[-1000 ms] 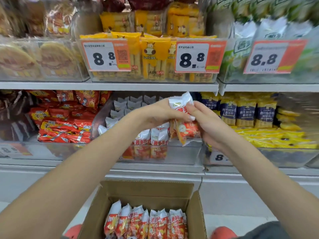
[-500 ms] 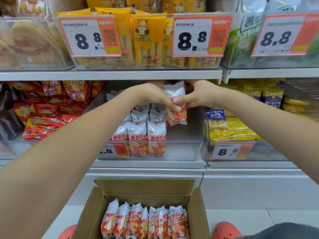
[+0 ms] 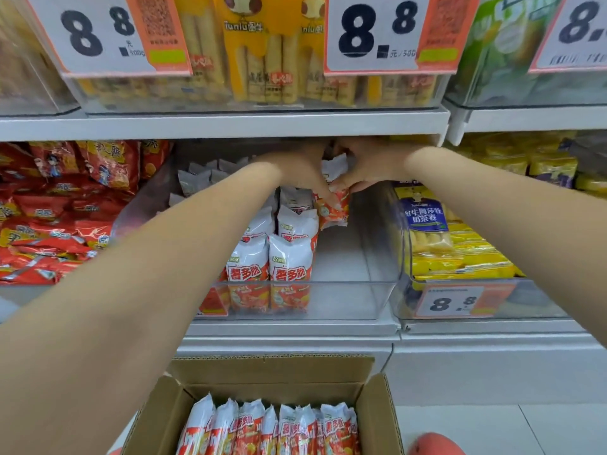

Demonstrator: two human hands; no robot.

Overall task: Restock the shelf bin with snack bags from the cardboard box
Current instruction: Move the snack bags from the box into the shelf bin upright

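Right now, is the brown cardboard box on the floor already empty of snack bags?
No, the brown cardboard box holds a row of white and orange snack bags standing upright.

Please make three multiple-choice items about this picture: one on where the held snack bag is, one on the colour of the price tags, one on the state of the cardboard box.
1. Where is the held snack bag?
A. inside the clear shelf bin, toward the back
B. in the cardboard box
C. on the floor

2. Which colours are the price tags?
A. blue and black
B. white and orange
C. green only

3. In what state is the cardboard box?
A. taped closed
B. open and empty
C. open, with a row of bags

Answers: 1 A, the left hand and right hand hold it over the bin's rear part. 2 B, white fields with orange sides. 3 C, flaps are up and bags stand inside.
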